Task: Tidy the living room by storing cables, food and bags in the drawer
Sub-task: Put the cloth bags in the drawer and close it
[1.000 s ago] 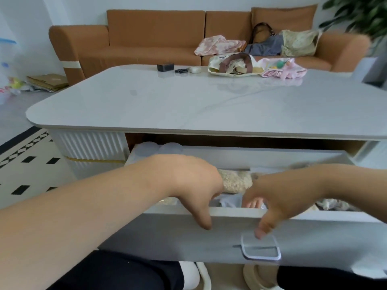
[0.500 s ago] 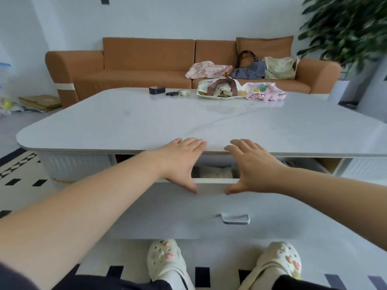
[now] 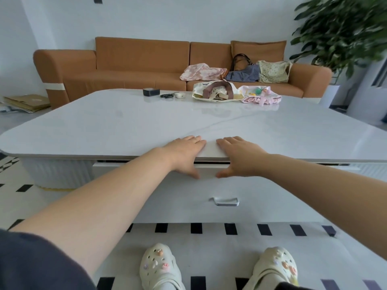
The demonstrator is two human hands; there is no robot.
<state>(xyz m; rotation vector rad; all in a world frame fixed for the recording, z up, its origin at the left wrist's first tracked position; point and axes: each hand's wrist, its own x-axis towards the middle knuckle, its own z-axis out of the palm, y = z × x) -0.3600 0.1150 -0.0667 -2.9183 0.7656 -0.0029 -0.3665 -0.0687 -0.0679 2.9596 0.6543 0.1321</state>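
Note:
The white drawer (image 3: 188, 201) of the coffee table (image 3: 146, 126) is nearly shut, with only a thin dark gap under the tabletop. My left hand (image 3: 184, 153) and my right hand (image 3: 238, 155) press flat against the top of the drawer front, fingers straight over the table edge, thumbs on the front. A metal handle (image 3: 226, 201) sits below them. At the table's far side lie a cream tote bag (image 3: 213, 93), a pink pouch (image 3: 259, 96), a dark box (image 3: 150, 92), a black cable (image 3: 167, 95) and a small white charger (image 3: 180, 95).
An orange sofa (image 3: 125, 68) behind the table holds a pink cloth bag (image 3: 201, 71), a dark blue bag (image 3: 244, 74) and a floral bag (image 3: 273, 71). A plant (image 3: 343, 32) stands at the right. Cardboard (image 3: 27, 102) lies on the floor left. My feet (image 3: 159, 266) stand on the patterned rug.
The drawer went from wide open, its contents showing, to nearly shut. Both hands moved from its rim to pressing flat on the front, and my view pulled back.

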